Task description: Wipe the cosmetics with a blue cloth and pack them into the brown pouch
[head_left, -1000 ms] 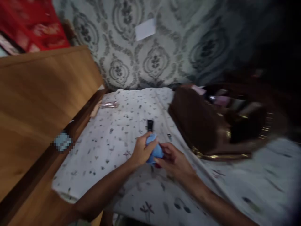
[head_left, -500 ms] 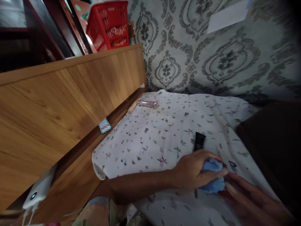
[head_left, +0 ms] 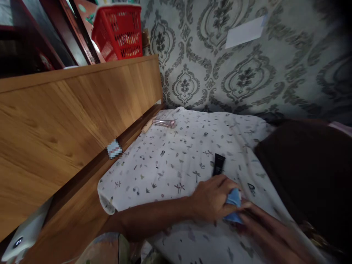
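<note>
A crumpled light-blue cloth (head_left: pixel 233 206) is gripped by my left hand (head_left: pixel 210 200), whose fingers curl over it. Against the cloth's other side, my right hand (head_left: pixel 260 222) is closed and blurred, its fingers meeting those of the left. Something reddish shows under the right fingers, too hidden to name. Just beyond my left knuckles lies a black squeeze tube (head_left: pixel 219 164) on the white printed sheet (head_left: pixel 162 165). A shiny pinkish tube (head_left: pixel 165 123) rests farther back, beside a beige stick-like piece (head_left: pixel 147 125).
To the left runs a wooden board (head_left: pixel 82 106), with a red plastic basket (head_left: pixel 121 33) above it. A pale blurred packet (head_left: pixel 114 149) sits at its foot. A white device (head_left: pixel 24 234) lies lower left. On the right is a dark brown bulky object (head_left: pixel 299 172); patterned wallpaper (head_left: pixel 184 69) stands behind.
The whole scene has shifted left as the head turned right. Both hands stay together at the blue cloth; less of the cloth shows between them now.
</note>
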